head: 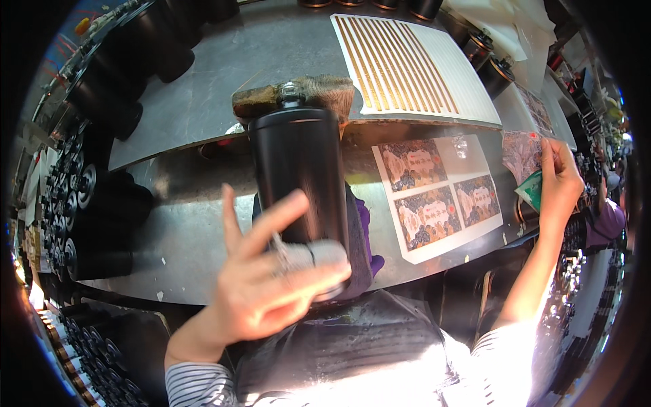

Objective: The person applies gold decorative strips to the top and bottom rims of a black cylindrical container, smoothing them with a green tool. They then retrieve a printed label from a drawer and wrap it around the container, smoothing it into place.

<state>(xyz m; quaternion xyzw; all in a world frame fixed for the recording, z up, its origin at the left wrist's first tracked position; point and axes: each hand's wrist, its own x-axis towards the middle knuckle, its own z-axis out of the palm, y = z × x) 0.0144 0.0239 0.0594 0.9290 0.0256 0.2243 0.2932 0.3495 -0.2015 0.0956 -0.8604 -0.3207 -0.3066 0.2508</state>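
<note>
A black cylindrical bottle [302, 168] lies lengthwise before me, its neck end on a notched wooden block [328, 94]. Dark and purple cloth [362, 244] sits beneath it. In front of the bottle's near end is my left hand [272, 290], blurred, its fingers spread. One finger wears a whitish wrap with a dark band; whether the hand touches the bottle I cannot tell. At the right, my right hand [562, 168] pinches a printed decal [523, 150] between thumb and fingers. A green flat piece [531, 191] shows below its fingers; how it is held is unclear.
A sheet with printed decals [432, 196] lies right of the bottle. Behind it, a white sheet bears gold strips [396, 66] on the raised metal shelf [229, 56]. Black bottles [107, 224] crowd the left side. More bottles [496, 74] stand back right.
</note>
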